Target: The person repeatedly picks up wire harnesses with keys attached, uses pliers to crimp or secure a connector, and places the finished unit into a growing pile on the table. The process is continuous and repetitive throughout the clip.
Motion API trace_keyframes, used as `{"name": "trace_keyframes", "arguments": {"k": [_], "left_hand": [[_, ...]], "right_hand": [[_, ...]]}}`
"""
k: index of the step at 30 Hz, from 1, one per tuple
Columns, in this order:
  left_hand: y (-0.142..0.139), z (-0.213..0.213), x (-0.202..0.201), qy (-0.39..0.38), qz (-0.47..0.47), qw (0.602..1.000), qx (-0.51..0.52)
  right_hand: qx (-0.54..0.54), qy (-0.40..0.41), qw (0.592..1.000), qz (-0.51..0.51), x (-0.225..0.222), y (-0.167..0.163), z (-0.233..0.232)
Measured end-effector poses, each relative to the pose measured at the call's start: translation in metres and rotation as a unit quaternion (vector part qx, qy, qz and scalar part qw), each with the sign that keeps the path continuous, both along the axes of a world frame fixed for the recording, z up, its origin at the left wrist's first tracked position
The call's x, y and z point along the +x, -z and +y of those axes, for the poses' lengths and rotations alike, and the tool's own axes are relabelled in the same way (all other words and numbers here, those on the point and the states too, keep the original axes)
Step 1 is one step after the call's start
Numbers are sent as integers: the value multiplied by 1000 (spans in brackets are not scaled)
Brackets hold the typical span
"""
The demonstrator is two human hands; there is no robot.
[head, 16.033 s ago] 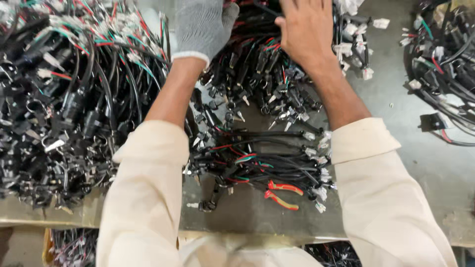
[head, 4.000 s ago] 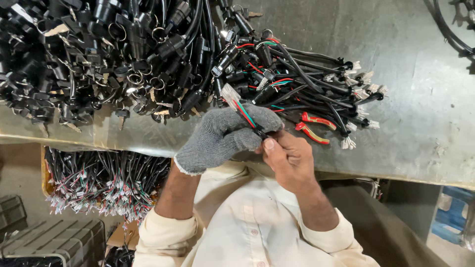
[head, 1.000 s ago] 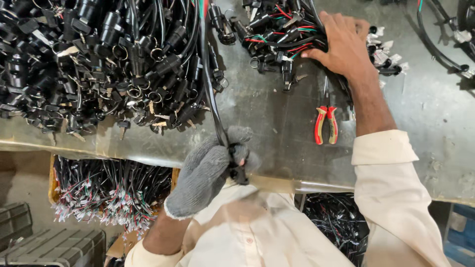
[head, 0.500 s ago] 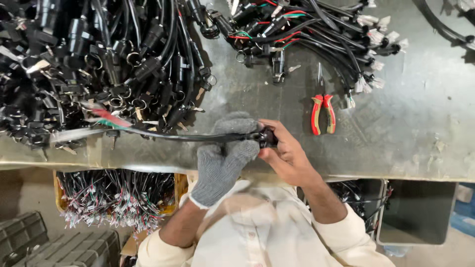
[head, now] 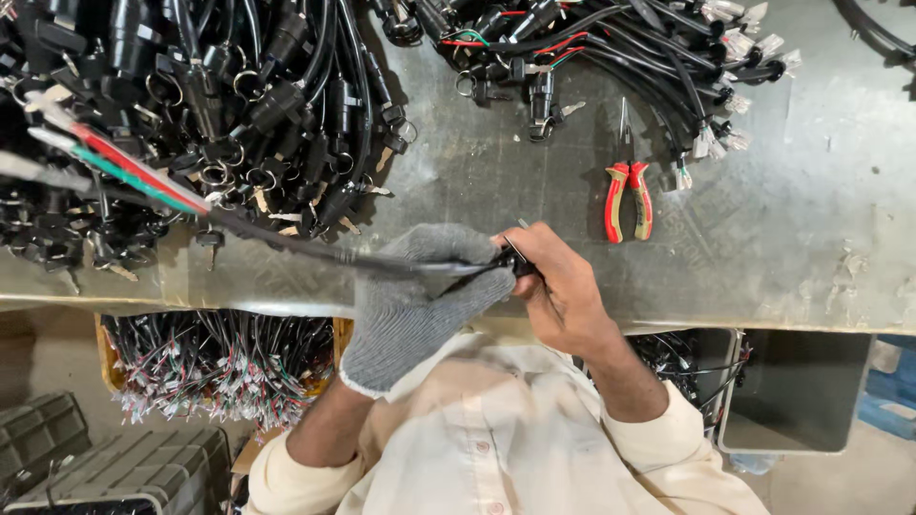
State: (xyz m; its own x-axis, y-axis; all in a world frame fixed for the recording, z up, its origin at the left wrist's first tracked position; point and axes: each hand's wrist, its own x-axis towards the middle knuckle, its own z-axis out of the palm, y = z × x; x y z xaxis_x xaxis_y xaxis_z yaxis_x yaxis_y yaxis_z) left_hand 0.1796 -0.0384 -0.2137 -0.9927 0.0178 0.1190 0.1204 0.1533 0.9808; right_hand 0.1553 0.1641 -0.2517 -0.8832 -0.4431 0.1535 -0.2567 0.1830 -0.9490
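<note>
Left hand (head: 415, 300): gloved in grey knit, centre of frame, closed around a black cable (head: 286, 243) just short of its end fitting.
Right hand (head: 563, 291): bare, right of centre, fingertips pinched on the black connector (head: 515, 262) at the cable's end; a thin metal sliver shows above the fingers, too small to identify.
Cable position: stretched from the two hands toward the left edge of the frame, above the front edge of the bench (head: 811, 238).
Loose end: red, green and white wires (head: 114, 167) fanning out at the far left, blurred and close to the lens.
Step in hand: judged as fitting or checking the connector on a single cable, left hand steadying, right hand working the end.
Next move calls for: a firm hold from the gloved hand and a fine, aligned push or twist by the bare fingertips at the connector.
Pliers (head: 628, 195): red-handled, lying untouched on the bench, upper right of the hands.
Large cable heap (head: 229, 95): black cables with ring fittings, upper left.
Smaller bundle (head: 611, 48): top centre to right, white plugs at its ends.
Bin below bench (head: 215, 367): lower left, full of wire-ended cables.
Grey container (head: 792, 391): lower right, under the bench edge.
</note>
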Motion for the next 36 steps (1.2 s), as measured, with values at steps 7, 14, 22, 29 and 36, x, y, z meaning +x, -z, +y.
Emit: {"name": "trace_keyframes", "arguments": {"k": [7, 14, 22, 29, 36], "left_hand": [[6, 2, -2, 51, -3, 998, 27], [11, 7, 6, 18, 144, 968, -205], [6, 21, -4, -4, 148, 961, -231], [8, 14, -14, 114, 122, 981, -102], [17, 0, -1, 221, 9, 972, 82]], "right_hand": [[13, -11, 998, 59, 2, -4, 4], [-7, 18, 996, -84, 19, 24, 8], [-173, 38, 938, -298, 13, 45, 10], [-105, 32, 956, -271, 23, 80, 27], [-222, -203, 880, -368, 30, 91, 37]]}}
